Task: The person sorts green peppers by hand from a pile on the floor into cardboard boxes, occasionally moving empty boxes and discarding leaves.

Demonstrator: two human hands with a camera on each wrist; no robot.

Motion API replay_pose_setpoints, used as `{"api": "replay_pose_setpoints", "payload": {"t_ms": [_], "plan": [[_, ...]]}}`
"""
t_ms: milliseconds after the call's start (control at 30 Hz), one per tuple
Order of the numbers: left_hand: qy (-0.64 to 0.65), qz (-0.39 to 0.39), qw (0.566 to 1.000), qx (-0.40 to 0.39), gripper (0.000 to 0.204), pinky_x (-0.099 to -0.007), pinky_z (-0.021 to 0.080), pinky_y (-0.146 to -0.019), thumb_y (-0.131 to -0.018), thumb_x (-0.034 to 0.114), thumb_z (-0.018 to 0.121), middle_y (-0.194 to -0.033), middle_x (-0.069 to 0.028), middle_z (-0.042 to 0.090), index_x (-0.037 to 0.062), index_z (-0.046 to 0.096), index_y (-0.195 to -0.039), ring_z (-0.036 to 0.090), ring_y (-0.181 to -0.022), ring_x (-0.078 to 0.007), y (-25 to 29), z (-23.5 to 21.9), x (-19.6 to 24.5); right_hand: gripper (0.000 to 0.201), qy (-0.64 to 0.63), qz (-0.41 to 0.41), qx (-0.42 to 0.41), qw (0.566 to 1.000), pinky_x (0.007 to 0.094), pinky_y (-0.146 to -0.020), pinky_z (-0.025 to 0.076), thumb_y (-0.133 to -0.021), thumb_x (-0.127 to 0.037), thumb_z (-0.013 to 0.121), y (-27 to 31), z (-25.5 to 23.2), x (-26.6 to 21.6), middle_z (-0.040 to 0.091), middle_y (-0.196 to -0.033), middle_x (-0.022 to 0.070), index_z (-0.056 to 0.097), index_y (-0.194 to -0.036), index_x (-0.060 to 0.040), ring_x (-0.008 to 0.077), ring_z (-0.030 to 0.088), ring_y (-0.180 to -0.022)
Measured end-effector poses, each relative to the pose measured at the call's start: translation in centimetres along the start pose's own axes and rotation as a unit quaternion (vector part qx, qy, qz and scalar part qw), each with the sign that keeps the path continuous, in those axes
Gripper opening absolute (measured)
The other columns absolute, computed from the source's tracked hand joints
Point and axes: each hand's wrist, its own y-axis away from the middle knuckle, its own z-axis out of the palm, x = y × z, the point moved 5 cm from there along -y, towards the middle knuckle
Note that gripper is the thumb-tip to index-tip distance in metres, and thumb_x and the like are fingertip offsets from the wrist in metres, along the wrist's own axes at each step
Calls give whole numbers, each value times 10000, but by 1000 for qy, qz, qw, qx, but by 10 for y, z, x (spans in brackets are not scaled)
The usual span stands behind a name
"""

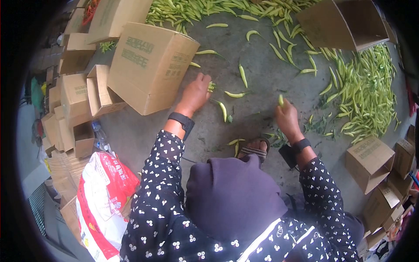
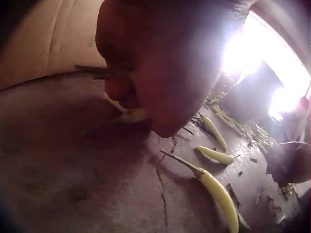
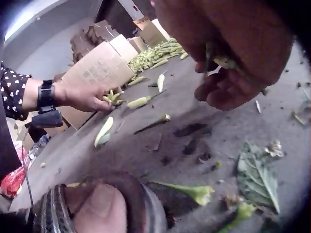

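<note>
Head view: grey floor [image 1: 262, 63] covers most of it, w/ a lg. heap of pale-green peppers [image 1: 366, 91] on R side & another pile of peppers [image 1: 209, 6] along top. Person in dark head covering & blk/wht patterned sleeves [image 1: 152, 174] bends over, bottom ctr. Lg. carton [image 1: 150, 65] w/ green print stands tilted, upper L; open carton [image 1: 327, 24] at top R; smaller boxes [image 1: 371, 161] down both sides. Red/wht plastic sack [image 1: 100, 196] lower L, clear bottle [image 1: 100, 137] just above it. Sandalled foot [image 1: 255, 148] nr. ctr.

Both hands occupied: L hand [image 1: 196, 94] grips a small bunch of peppers [image 3: 112, 97] just beside lg. carton; R hand [image 1: 288, 120] pinches at least one pepper [image 1: 280, 100] above floor, R of foot. Blk wristband [image 1: 181, 124] on L wrist, another on R.

Loose peppers [image 1: 222, 111] lie btwn the hands, well apart from R heap. R wrist cam also has a green leaf [image 3: 257, 177] nr. foot, w/ smaller scraps about. L wrist cam: L hand in shadow, grip detail unclear.
</note>
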Motion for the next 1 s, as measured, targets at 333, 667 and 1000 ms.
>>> {"api": "replay_pose_setpoints", "payload": {"t_ms": [333,667,1000], "plan": [[-61,-76,992,77,240,-442,523,-706,-778,140,621,-954,-192,576,18,535,-965,624,-852,-379,-36,-15,-8,219,266,-211,-96,936,425,-678,512,-803,-127,584,-19,68,-95,593,-925,157,566,-1016,-77,342,630,-800],[-87,-24,992,92,259,-466,514,-652,-715,74,659,-947,-170,565,44,537,-942,620,-798,-373,-83,-39,-36,245,183,-175,-51,966,445,-648,517,-769,-218,625,-39,47,-86,610,-886,176,533,-926,-54,356,639,-767],[-91,9,995,36,246,-459,507,-660,-709,126,674,-899,-180,588,29,558,-903,612,-792,-394,-109,-7,-22,271,198,-121,-17,973,466,-699,492,-785,-254,638,-78,67,-100,626,-912,184,530,-910,-40,383,620,-828]]}}
